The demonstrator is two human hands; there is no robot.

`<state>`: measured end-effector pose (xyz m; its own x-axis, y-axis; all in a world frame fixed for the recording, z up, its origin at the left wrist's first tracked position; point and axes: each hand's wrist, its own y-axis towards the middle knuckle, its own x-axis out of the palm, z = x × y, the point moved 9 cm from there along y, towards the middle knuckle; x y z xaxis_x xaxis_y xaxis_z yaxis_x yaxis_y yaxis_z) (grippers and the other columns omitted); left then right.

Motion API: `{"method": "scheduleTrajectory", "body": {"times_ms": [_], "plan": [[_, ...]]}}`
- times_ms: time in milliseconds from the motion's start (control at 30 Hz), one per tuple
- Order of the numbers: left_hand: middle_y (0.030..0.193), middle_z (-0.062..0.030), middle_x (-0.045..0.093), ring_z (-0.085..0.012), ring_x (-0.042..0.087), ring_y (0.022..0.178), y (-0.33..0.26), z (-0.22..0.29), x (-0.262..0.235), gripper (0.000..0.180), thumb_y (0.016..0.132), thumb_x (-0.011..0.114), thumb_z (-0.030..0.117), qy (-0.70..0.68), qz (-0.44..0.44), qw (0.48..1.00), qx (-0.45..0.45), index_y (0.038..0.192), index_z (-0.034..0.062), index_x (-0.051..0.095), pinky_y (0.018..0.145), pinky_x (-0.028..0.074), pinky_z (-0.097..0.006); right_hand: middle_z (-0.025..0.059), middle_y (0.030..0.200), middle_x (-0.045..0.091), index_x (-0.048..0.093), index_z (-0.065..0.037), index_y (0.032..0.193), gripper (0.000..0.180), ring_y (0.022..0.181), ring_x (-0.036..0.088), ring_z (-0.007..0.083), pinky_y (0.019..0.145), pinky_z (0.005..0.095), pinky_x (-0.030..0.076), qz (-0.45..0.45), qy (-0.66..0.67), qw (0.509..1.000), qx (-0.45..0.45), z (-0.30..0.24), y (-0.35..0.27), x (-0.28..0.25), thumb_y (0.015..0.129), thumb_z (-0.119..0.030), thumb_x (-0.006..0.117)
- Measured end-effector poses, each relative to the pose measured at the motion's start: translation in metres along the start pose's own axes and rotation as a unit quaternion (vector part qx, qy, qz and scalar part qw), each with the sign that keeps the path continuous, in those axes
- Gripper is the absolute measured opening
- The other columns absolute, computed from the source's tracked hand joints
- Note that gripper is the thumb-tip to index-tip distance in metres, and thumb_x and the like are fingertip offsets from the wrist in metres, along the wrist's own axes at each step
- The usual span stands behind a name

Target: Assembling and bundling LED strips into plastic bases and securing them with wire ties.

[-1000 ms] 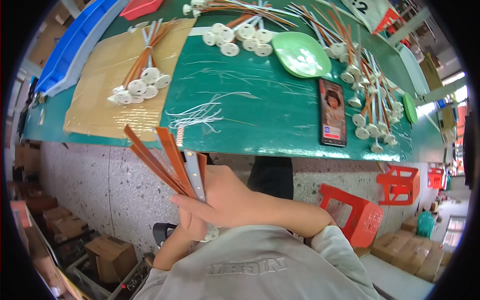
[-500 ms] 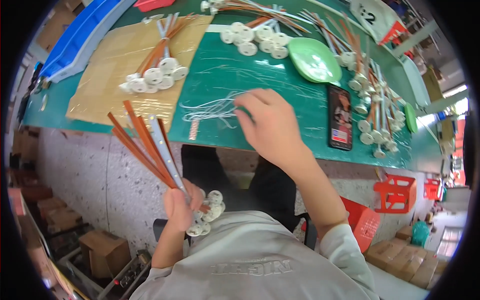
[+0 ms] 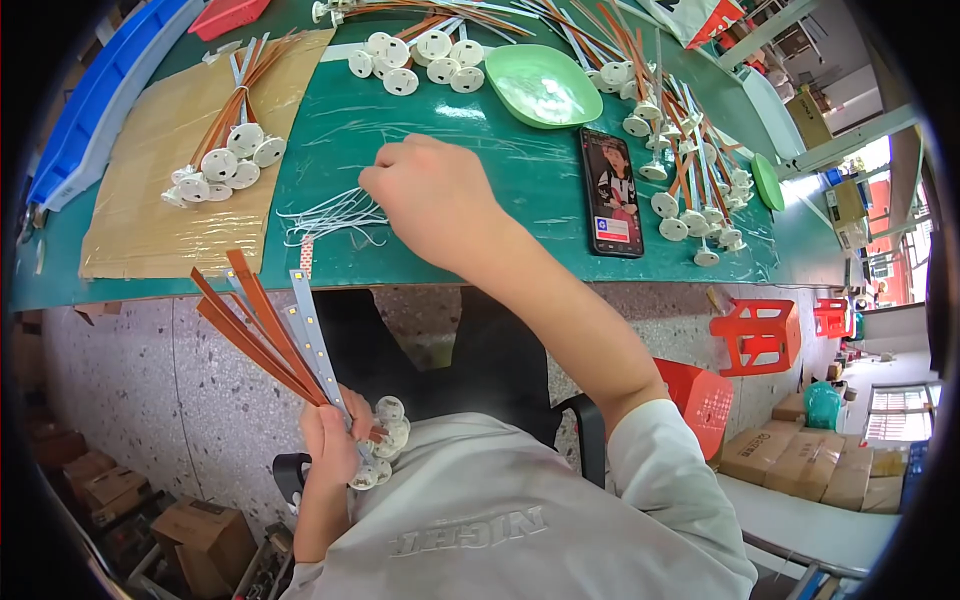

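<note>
My left hand point(image 3: 330, 445) is closed round a bundle of LED light strips point(image 3: 315, 335), held low in front of my shirt at the table's near side. Their brown and white strip ends fan upward, and round white end caps point(image 3: 392, 432) stick out below the fist. Over the table, my right hand point(image 3: 435, 200) is closed with its fingers curled at the right end of a small pile of thin white ties point(image 3: 330, 215). Its fingertips are partly hidden, so I cannot tell whether a tie is between them. A short, pale copper-dotted strip point(image 3: 306, 257) lies beside the ties.
A tied bundle of similar strips point(image 3: 240, 120) lies on cardboard point(image 3: 130, 220) at the left. More capped bundles point(image 3: 430, 60) line the far side and right point(image 3: 700, 190). A green tray point(image 3: 540, 90) and a phone point(image 3: 612, 195) lie right of centre; a blue bin point(image 3: 100, 110) stands far left.
The view has shifted, so the tabletop things appear farther left. My right hand has drawn in closer to the ties and its fingers are more curled. My left hand still holds the bundle.
</note>
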<state>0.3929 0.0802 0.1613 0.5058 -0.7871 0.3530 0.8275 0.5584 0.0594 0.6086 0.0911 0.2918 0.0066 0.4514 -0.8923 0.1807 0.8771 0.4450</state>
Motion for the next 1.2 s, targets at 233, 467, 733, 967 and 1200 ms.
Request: {"method": "scheduleTrajectory", "body": {"times_ms": [233, 467, 733, 967, 1200], "plan": [[0.058, -0.0016, 0.041, -0.0096, 0.036, 0.049, 0.001, -0.009, 0.002, 0.041, 0.102, 0.041, 0.044, 0.043, -0.018, 0.999, -0.023, 0.087, 0.0068, 0.044, 0.048, 0.032, -0.025, 0.0072, 0.079, 0.064, 0.069, -0.009, 0.083, 0.007, 0.08, 0.065, 0.0297, 0.068, 0.0415, 0.053, -0.025, 0.031, 0.999, 0.028, 0.025, 0.004, -0.003, 0.079, -0.011, 0.064], [0.058, -0.002, 0.042, -0.0106, 0.04, 0.049, 0.003, -0.007, 0.009, 0.043, 0.103, 0.039, 0.044, 0.083, -0.021, 0.996, -0.028, 0.084, 0.0059, 0.045, 0.046, 0.032, -0.025, 0.0074, 0.082, 0.065, 0.07, -0.009, 0.086, 0.009, 0.082, 0.065, 0.0295, 0.069, 0.0413, 0.053, -0.015, 0.043, 0.999, 0.021, 0.035, 0.003, -0.021, 0.081, -0.014, 0.064], [0.059, -0.0026, 0.043, -0.0102, 0.039, 0.05, 0.006, -0.011, 0.007, 0.042, 0.103, 0.038, 0.043, 0.075, -0.021, 0.997, -0.021, 0.085, 0.0056, 0.044, 0.047, 0.033, -0.026, 0.0097, 0.082, 0.067, 0.068, -0.006, 0.086, 0.008, 0.081, 0.064, 0.0306, 0.07, 0.0406, 0.052, -0.073, -0.023, 0.996, -0.044, 0.017, 0.021, -0.047, 0.082, -0.011, 0.063], [0.058, -0.0029, 0.043, -0.011, 0.038, 0.05, 0.008, -0.009, 0.007, 0.042, 0.103, 0.039, 0.041, 0.06, -0.009, 0.998, -0.029, 0.083, 0.0056, 0.043, 0.048, 0.033, -0.026, 0.0119, 0.081, 0.069, 0.069, -0.003, 0.086, 0.009, 0.071, 0.066, 0.0284, 0.065, 0.0362, 0.052, 0.081, 0.169, 0.982, -0.011, 0.024, -0.012, -0.05, 0.081, -0.011, 0.069], [0.056, -0.0024, 0.042, -0.0111, 0.039, 0.049, 0.018, -0.009, 0.029, 0.042, 0.103, 0.04, 0.042, 0.063, -0.049, 0.996, -0.043, 0.083, 0.0058, 0.043, 0.048, 0.034, -0.026, 0.0097, 0.079, 0.07, 0.071, -0.002, 0.087, 0.006, 0.064, 0.065, 0.0159, 0.058, 0.0265, 0.05, 0.238, 0.348, 0.877, 0.229, 0.05, -0.068, -0.041, 0.083, -0.006, 0.069]]}}
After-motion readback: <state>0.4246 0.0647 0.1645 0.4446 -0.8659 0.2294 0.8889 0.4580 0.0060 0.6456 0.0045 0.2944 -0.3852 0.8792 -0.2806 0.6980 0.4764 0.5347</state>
